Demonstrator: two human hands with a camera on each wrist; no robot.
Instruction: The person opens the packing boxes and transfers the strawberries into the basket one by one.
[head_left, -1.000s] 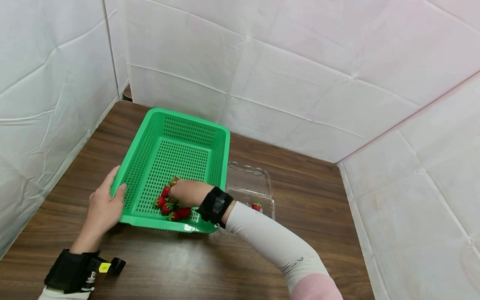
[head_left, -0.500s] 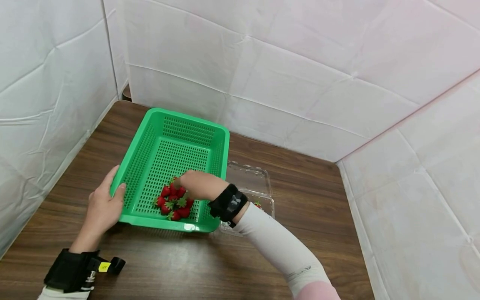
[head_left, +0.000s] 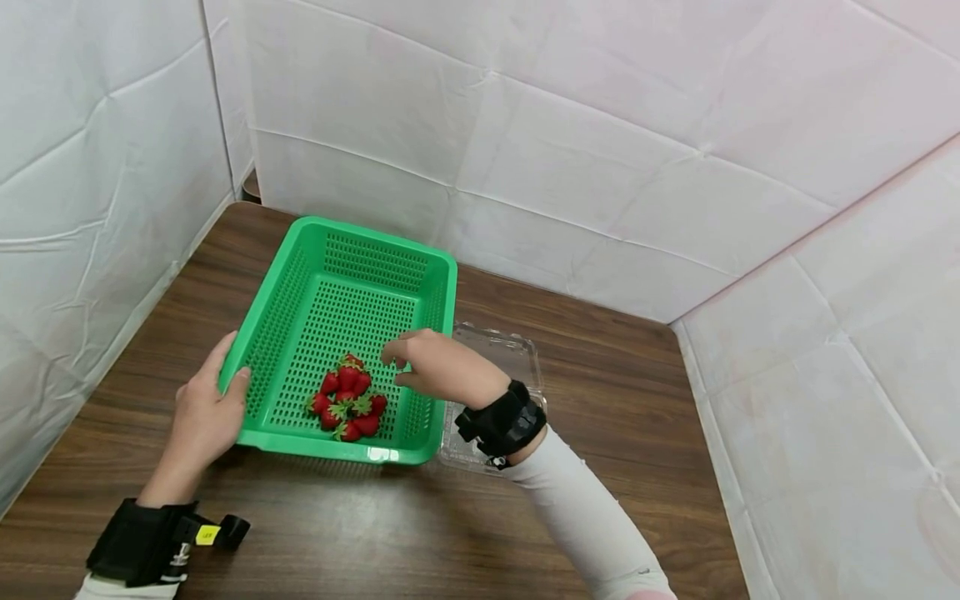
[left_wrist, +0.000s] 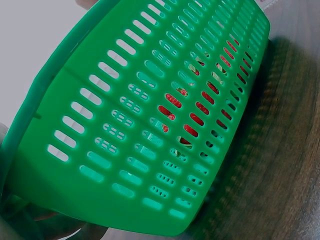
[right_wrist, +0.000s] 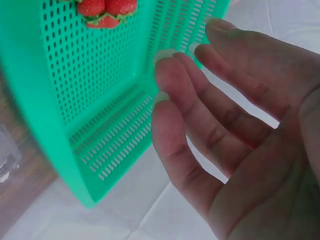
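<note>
Near the middle of the head view, the right hand hangs above the right inner side of the green perforated plastic basket, wrist bent, a black strap round the wrist and a pale sleeve running down to the lower right. Its fingers are loose and lightly bent, with nothing between them, as the right wrist view shows plainly. At the lower left of the frame the left hand holds the basket's near left corner, thumb hooked over the rim and fingers against the outer wall.

The red strawberries with green leafy caps lie in a tight cluster on the basket floor, toward its near end, just left of and below the right hand and clear of it. Through the slotted wall in the left wrist view they show as red patches.

A clear plastic clamshell box sits touching the basket's right side on the dark wood-grain table.
</note>
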